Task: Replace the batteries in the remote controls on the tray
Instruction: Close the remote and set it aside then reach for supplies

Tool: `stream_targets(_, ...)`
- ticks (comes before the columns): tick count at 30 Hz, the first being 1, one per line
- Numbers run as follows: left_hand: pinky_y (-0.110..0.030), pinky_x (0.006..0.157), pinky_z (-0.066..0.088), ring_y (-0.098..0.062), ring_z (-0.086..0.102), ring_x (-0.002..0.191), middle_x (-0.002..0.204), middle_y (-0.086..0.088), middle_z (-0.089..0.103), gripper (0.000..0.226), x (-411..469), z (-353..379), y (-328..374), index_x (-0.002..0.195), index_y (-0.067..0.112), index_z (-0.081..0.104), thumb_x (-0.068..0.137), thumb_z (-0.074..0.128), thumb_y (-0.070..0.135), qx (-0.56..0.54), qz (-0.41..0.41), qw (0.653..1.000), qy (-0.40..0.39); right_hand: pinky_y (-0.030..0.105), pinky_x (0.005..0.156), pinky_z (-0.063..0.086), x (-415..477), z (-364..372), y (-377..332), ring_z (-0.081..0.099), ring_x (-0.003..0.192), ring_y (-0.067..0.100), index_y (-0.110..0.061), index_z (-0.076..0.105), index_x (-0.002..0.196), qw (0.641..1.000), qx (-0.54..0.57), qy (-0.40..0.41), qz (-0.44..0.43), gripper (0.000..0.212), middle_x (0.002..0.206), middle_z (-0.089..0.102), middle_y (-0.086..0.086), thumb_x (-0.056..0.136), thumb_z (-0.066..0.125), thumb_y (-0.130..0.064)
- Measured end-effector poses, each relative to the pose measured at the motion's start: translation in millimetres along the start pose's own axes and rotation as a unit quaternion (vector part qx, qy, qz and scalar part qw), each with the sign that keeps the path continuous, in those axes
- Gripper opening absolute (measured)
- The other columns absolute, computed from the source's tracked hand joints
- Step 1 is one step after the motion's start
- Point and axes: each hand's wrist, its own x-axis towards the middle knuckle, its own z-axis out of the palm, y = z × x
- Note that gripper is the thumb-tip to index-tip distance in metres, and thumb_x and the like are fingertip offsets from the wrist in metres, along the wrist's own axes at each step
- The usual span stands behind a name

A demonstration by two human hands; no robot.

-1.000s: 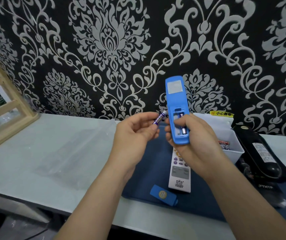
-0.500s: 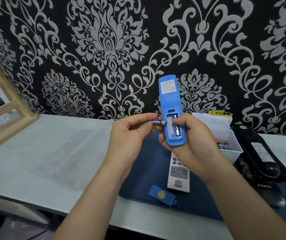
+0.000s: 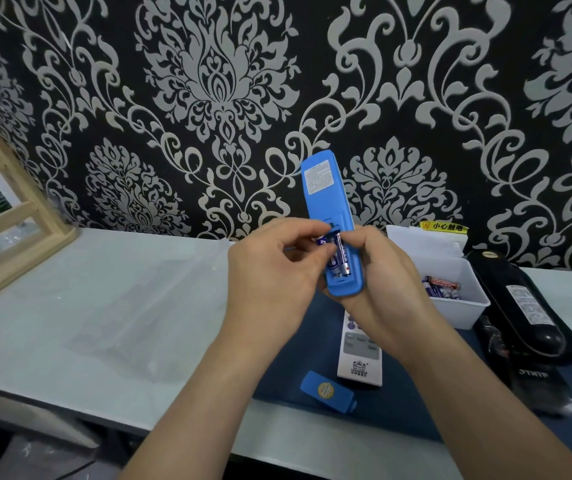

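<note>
Damask wallpaper [image 3: 222, 81] behind; blue remote [image 3: 326, 202] held upright above the tray [image 3: 398, 407].
Your right hand [image 3: 388, 282] grips the remote's lower end; your left hand [image 3: 277, 275] pinches a battery [image 3: 322, 241] at its open bay, long axis along the remote, just left of the seated cell [image 3: 342, 259].

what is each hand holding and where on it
Right hand grips the blue remote around its lower end. Left hand pinches a battery near its middle, at the open compartment.
</note>
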Motion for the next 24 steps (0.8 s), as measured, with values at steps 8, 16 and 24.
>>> stream_targets(8, -0.023, 0.078, 0.053, -0.004, 0.063, 0.083, 0.092, 0.008, 0.069, 0.026, -3.4, 5.8, -10.6, 0.101, 0.016, 0.074, 0.075, 0.079, 0.012, 0.093, 0.109, 0.989, 0.036, 0.035, 0.079, 0.053, -1.8, 0.1, -1.4, 0.067, 0.082, 0.017, -0.014, 0.070, 0.098, 0.998, -0.035, 0.013, -0.049, 0.029, 0.089, 0.073, 0.011, 0.103, 0.043, -0.024)
stream_targets(16, -0.038, 0.073, 0.048, -0.023, 0.056, 0.088, 0.096, -0.003, 0.065, 0.030, -20.8, 26.8, -24.6, 0.111, 0.006, 0.070, 0.092, 0.051, 0.021, 0.268, 0.242, 0.932, 0.017, 0.044, 0.079, 0.050, -0.3, -0.6, 2.0, 0.062, 0.085, 0.027, -0.008, 0.068, 0.088, 0.984, -0.127, 0.084, -0.090, 0.041, 0.088, 0.065, 0.019, 0.104, 0.043, -0.036)
stream_targets(24, -0.030, 0.088, 0.050, -0.003, 0.059, 0.103, 0.109, 0.012, 0.064, 0.031, -17.1, 17.1, -27.0, 0.119, 0.025, 0.064, 0.092, 0.047, 0.027, 0.060, 0.039, 0.995, -0.073, 0.034, 0.077, 0.056, -1.4, -15.1, -13.8, 0.069, 0.089, 0.020, -0.008, 0.060, 0.105, 0.975, -0.206, -0.078, -0.017, 0.015, 0.093, 0.069, 0.011, 0.098, 0.048, -0.003)
